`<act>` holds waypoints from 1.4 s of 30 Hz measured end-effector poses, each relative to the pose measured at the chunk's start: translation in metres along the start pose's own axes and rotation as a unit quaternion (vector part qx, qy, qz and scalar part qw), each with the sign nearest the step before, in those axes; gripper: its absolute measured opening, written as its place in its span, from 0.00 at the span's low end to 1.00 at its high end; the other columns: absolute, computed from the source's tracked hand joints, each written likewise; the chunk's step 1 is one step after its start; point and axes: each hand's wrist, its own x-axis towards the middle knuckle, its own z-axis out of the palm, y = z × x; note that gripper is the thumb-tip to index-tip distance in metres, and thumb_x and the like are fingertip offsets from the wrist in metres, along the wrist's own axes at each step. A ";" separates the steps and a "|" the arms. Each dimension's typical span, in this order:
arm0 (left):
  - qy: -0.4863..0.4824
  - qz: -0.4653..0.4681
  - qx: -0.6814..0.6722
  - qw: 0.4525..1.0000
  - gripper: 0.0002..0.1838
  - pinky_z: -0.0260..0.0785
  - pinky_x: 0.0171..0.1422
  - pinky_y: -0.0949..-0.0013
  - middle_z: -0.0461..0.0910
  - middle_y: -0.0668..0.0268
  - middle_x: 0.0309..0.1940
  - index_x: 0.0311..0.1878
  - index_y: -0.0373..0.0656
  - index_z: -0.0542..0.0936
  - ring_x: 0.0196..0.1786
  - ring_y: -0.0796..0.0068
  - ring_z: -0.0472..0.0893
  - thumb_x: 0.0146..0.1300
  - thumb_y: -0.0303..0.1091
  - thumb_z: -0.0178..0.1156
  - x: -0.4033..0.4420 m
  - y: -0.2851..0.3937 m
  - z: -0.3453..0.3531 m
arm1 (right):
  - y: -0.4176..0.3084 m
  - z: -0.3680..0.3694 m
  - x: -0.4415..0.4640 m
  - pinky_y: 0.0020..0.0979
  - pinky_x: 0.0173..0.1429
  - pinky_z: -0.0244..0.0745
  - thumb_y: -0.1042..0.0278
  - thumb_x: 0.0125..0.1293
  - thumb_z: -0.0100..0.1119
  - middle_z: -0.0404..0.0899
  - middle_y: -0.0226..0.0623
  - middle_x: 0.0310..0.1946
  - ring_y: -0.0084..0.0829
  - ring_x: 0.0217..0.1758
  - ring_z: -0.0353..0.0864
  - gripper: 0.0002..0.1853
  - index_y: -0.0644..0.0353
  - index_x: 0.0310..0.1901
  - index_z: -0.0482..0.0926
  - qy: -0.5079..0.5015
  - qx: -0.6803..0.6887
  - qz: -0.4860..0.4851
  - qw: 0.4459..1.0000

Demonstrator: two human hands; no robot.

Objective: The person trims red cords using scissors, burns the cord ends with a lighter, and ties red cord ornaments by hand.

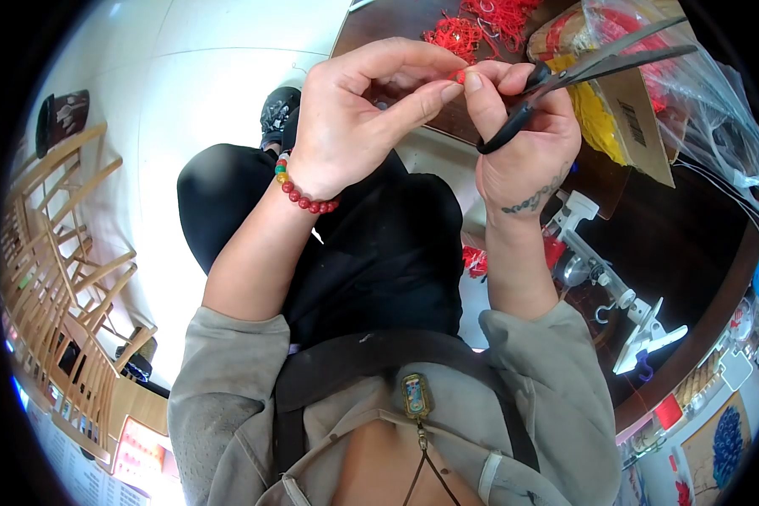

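Observation:
My left hand (363, 110) is closed in a pinch, thumb and index fingertips meeting at a small piece of red cord (460, 76). Against it press the thumb and fingertips of my right hand (527, 139), so the two hands touch the same bit. Black-handled scissors (594, 69) hang on my right hand, their handles around its fingers and thumb. The blades point to the upper right, slightly apart, away from the cord. Exactly how the cord is knotted or shaped is too small to tell.
Tangled red cords (481, 29) lie on the dark table (691, 228). An opened cardboard box (645, 118) and clear plastic bags (725, 126) stand at the upper right. A white clamp-like device (620, 291) sits right of my forearm. Wooden chairs (67, 228) are at the left.

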 end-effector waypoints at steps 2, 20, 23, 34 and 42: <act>0.005 -0.001 -0.045 0.999 0.12 0.76 0.45 0.78 0.83 0.63 0.40 0.49 0.33 0.79 0.40 0.80 0.82 0.62 0.22 0.61 0.001 0.001 0.002 | 0.000 0.002 -0.001 0.20 0.43 0.76 0.84 0.56 0.63 0.81 0.38 0.33 0.21 0.36 0.80 0.10 0.63 0.34 0.71 0.003 -0.043 -0.032 0.999; 0.044 -0.038 -0.018 0.998 0.09 0.72 0.34 0.84 0.84 0.64 0.35 0.45 0.35 0.82 0.31 0.85 0.80 0.62 0.24 0.61 -0.002 0.003 0.001 | 0.009 0.005 -0.007 0.24 0.49 0.74 0.86 0.55 0.63 0.80 0.46 0.37 0.26 0.41 0.79 0.12 0.63 0.35 0.70 0.004 -0.072 -0.107 0.992; 0.045 -0.072 -0.073 0.994 0.08 0.70 0.33 0.84 0.84 0.65 0.34 0.44 0.36 0.82 0.30 0.86 0.79 0.63 0.26 0.61 -0.001 0.005 0.000 | 0.005 0.005 -0.005 0.23 0.49 0.74 0.85 0.56 0.63 0.80 0.42 0.38 0.24 0.41 0.79 0.12 0.64 0.37 0.70 0.008 -0.076 -0.090 0.993; 0.040 -0.124 -0.137 0.982 0.07 0.66 0.32 0.85 0.84 0.66 0.32 0.43 0.38 0.82 0.28 0.87 0.76 0.63 0.27 0.61 0.000 0.008 0.001 | -0.007 -0.025 -0.009 0.20 0.45 0.73 0.80 0.58 0.65 0.79 0.33 0.35 0.18 0.38 0.77 0.09 0.65 0.38 0.74 0.037 -0.165 0.015 0.986; 0.054 0.036 0.011 0.998 0.07 0.69 0.36 0.82 0.81 0.67 0.29 0.39 0.35 0.84 0.29 0.84 0.78 0.57 0.22 0.64 0.000 -0.005 0.009 | -0.006 -0.010 -0.011 0.24 0.49 0.75 0.84 0.56 0.63 0.79 0.38 0.36 0.23 0.41 0.78 0.11 0.65 0.37 0.71 0.000 -0.011 0.020 1.000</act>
